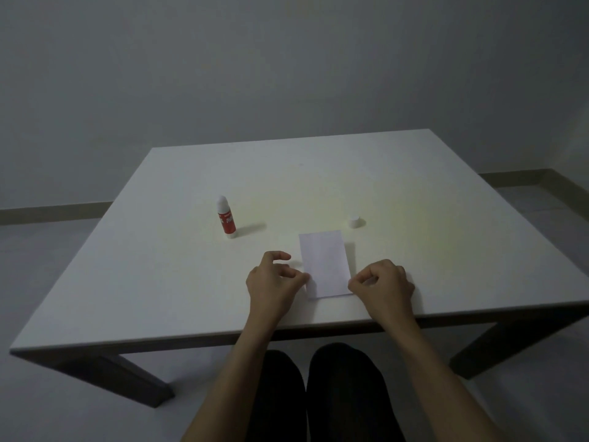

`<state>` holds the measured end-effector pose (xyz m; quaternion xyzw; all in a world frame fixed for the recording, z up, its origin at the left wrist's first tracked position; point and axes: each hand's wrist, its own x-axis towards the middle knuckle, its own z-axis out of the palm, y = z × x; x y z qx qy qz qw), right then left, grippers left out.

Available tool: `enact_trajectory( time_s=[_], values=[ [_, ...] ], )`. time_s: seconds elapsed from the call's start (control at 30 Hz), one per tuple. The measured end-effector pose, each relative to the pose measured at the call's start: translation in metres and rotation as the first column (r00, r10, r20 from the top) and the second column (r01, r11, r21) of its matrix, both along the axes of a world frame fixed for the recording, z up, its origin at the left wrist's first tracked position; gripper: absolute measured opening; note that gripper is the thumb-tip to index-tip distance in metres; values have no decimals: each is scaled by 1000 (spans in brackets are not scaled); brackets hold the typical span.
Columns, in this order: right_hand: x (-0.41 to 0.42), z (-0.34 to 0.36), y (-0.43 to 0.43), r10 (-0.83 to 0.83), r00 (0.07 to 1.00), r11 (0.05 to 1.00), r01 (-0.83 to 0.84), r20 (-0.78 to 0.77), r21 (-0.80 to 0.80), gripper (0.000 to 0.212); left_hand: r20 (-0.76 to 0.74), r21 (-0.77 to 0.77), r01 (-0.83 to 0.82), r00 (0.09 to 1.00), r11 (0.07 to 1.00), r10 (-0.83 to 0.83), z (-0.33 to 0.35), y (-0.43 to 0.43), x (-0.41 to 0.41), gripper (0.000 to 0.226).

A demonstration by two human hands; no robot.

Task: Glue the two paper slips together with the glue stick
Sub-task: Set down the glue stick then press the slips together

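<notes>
Fingers of the left hand (273, 280) were curled loosely, tips touching the near left edge of the paper (325, 263). Fingers of the right hand (384, 280) were curled tighter, thumb and forefinger meeting at the near right corner of the paper; whether they pinched the sheet or only pressed it could not be told. Only one white sheet showed, flat near the table (178, 282) front edge; a second slip, if under it, was hidden. The glue (225, 217) stood upright, uncapped, far left of the paper. Its cap (354, 220) lay far right, apart.

Probable faults: uneven finger pressure could skew the slips before bonding. Open glue could dry. A careless reach could topple the stick.
</notes>
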<state>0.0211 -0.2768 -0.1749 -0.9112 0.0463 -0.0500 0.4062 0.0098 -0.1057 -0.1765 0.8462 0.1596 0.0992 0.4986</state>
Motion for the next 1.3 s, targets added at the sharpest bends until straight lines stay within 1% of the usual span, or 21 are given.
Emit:
enact_trajectory(
  time_s=[0.17, 0.27, 0.4, 0.47, 0.53, 0.6, 0.63, 0.67, 0.73, 0.77, 0.8, 0.83, 0.87, 1.03, 1.1, 1.17, 1.23, 1.3],
  values=[
    [2, -8, 1, 8, 999, 999, -7, 36, -44, 27, 11, 27, 7, 1000, 1000, -7, -2, -1, 0, 36],
    [2, -11, 1, 2, 998, 997, 2, 56, -74, 25, 19, 60, 9, 1000, 998, -10, -4, -2, 1, 33],
    [3, -17, 4, -13, 995, 992, 26, 98, -127, 21, 65, 152, 29, 997, 988, -39, -11, -3, 1, 33],
    [4, -18, 6, -8, 994, 986, 25, 106, -162, 21, 88, 219, 9, 996, 976, -29, -15, -4, 4, 34],
    [4, -19, 6, 1, 994, 980, 20, 105, -196, 21, 87, 294, -14, 996, 956, -12, -18, -3, 7, 37],
    [5, -19, 5, 7, 993, 982, 16, 121, -188, 18, 77, 343, 2, 997, 939, -30, -20, 0, 9, 37],
    [4, -18, 4, 20, 991, 983, 5, 135, -182, 18, 71, 381, 30, 996, 924, -61, -20, 2, 10, 37],
    [3, -18, 3, 53, 988, 981, -25, 144, -191, 25, 51, 434, 78, 993, 898, -111, -21, 5, 11, 40],
    [1, -19, 3, 173, 978, 952, -136, 113, -274, 50, -62, 551, 254, 962, 795, -265, -21, 12, 16, 54],
    [1, -20, 4, 241, 968, 910, -199, 72, -365, 57, -135, 590, 350, 931, 727, -339, -20, 14, 18, 55],
    [0, -22, 5, 300, 954, 846, -252, 29, -470, 58, -205, 608, 431, 896, 666, -393, -20, 16, 20, 54],
    [0, -25, 6, 342, 940, 782, -291, -11, -551, 58, -262, 611, 488, 868, 624, -422, -19, 18, 21, 52],
    [0, -27, 7, 365, 930, 739, -314, -38, -596, 58, -298, 610, 516, 852, 601, -430, -19, 21, 22, 51],
    [1, -25, 17, 432, 901, 645, -330, -27, -690, 59, -330, 664, 500, 863, 556, -382, -14, 37, 20, 52],
    [1, -24, 29, 456, 890, 642, -346, -23, -684, 58, -316, 692, 462, 884, 554, -344, -12, 48, 20, 53],
    [0, -24, 41, 461, 887, 649, -355, -24, -673, 58, -307, 730, 439, 895, 523, -323, -10, 56, 22, 55],
    [0, -25, 43, 457, 889, 650, -346, -16, -677, 58, -316, 749, 459, 881, 477, -351, -9, 60, 25, 59],
    [-1, -27, 39, 440, 898, 656, -329, -9, -679, 57, -348, 713, 527, 839, 463, -419, -10, 62, 25, 67]
  ],
)
